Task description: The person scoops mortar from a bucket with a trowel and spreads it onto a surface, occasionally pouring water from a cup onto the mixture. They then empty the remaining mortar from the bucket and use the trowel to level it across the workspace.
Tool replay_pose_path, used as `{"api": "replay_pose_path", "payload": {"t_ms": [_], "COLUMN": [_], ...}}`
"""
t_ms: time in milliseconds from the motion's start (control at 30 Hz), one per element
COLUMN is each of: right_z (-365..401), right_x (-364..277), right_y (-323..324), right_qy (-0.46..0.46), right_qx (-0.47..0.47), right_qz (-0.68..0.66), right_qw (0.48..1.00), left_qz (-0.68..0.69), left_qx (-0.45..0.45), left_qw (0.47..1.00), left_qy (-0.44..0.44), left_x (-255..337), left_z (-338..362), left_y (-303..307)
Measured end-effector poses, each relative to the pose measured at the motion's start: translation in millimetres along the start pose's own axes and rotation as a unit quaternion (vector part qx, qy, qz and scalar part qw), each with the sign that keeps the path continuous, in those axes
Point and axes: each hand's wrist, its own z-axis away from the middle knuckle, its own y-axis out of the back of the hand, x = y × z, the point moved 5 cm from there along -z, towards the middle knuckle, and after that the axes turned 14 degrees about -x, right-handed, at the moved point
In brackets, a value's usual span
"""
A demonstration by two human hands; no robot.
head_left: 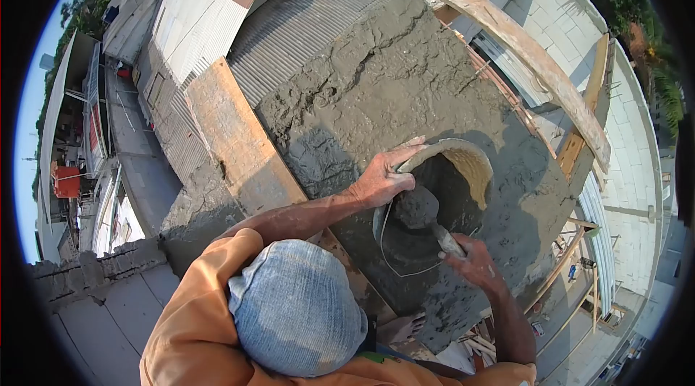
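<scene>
My left hand [387, 177] grips the near-left rim of a mortar-crusted bucket [472, 163], which tilts on the wet concrete. A thin wire bail [405, 274] hangs loose round its lower side. In my right hand [474, 261] is the handle of a trowel [449, 241], reaching into the bucket. A rounded grey lump of mortar [416, 207] covers the trowel's head, so its blade is hidden. Wet, rough concrete [405, 68] spreads under and beyond the bucket.
A wooden plank [242, 136] edges the concrete on the left, beside corrugated roofing [311, 20]. A long curved-looking beam [507, 28] crosses the upper right. Past the right edge, a drop shows block walls [630, 169] and timber poles below. A bare foot [402, 328] stands near the bucket.
</scene>
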Motion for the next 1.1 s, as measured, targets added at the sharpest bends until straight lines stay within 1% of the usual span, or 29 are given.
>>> {"api": "replay_pose_path", "payload": {"t_ms": [67,100,167,200,267,300,333,367,400,467,500,533,567,600,633,667,700,733,833,867,933,967,1033,1067,1100], "right_z": [6,10,20,25,36,39,41,43,42,35,28,16,3,-11,-30,-50,-70,-92,-165,-186,-226,-243,-275,-291,-311], "right_x": [-4,-9,-22,-31,-47,-51,-55,-60,-70,-96,-109,-124,-139,-155,-170,-185,-198,-209,-229,-234,-247,-252,-259,-260,-254], "right_y": [5,7,16,18,26,28,33,38,40,45,46,46,46,46,46,45,45,44,45,45,42,39,32,26,20], "right_qy": [-0.03,-0.029,-0.026,-0.025,-0.031,-0.033,-0.042,-0.052,-0.055,-0.034,-0.036,-0.041,-0.045,-0.046,-0.031,-0.016,-0.017,-0.007,0.032,0.028,0.075,0.074,0.108,0.126,0.124], "right_qx": [-0.001,-0.005,0.019,0.017,0.044,0.043,0.062,0.081,0.082,0.108,0.111,0.098,0.083,0.085,0.078,0.069,0.069,0.069,0.062,0.06,0.037,0.035,0.004,-0.03,-0.028], "right_qz": [-0.037,-0.031,-0.029,-0.023,-0.008,-0.003,0.031,0.066,0.069,0.078,0.081,0.021,-0.04,-0.036,-0.058,-0.081,-0.077,-0.103,-0.145,-0.142,-0.252,-0.25,-0.401,-0.462,-0.462], "right_qw": [0.999,0.999,0.999,0.999,0.999,0.999,0.997,0.993,0.993,0.99,0.99,0.994,0.995,0.995,0.995,0.994,0.994,0.992,0.987,0.988,0.964,0.965,0.91,0.878,0.878], "left_qz": [-0.02,-0.02,0.072,0.025,0.025,0.025,0.028,0.007,-0.014,-0.134,-0.24,-0.275,-0.273,-0.366,-0.454,-0.452,-0.485,-0.518,-0.513,-0.517,-0.517,-0.521,-0.516,-0.511,-0.506], "left_qx": [0.022,0.03,0.061,0.086,0.11,0.126,0.128,0.167,0.205,0.247,0.269,0.278,0.279,0.266,0.251,0.255,0.243,0.23,0.226,0.22,0.213,0.206,0.2,0.196,0.19], "left_qw": [0.999,0.998,0.995,0.996,0.993,0.991,0.991,0.986,0.978,0.958,0.931,0.919,0.919,0.887,0.844,0.844,0.828,0.811,0.813,0.811,0.811,0.808,0.812,0.815,0.818], "left_qy": [-0.039,-0.041,0.024,0.009,0.015,0.025,0.022,0.031,0.04,0.058,0.049,0.053,0.049,0.094,0.138,0.136,0.14,0.145,0.157,0.165,0.172,0.18,0.185,0.191,0.196], "left_x": [-7,-5,-8,-6,-8,-11,-16,-26,-33,-35,-37,-44,-53,-62,-70,-78,-86,-90,-88,-91,-91,-90,-89,-89,-91], "left_z": [1,2,4,6,12,16,21,31,44,81,103,126,147,165,177,184,190,193,191,191,191,192,191,190,191], "left_y": [20,28,44,52,62,68,76,89,102,126,135,141,148,154,158,161,163,163,160,160,160,160,160,160,160]}}
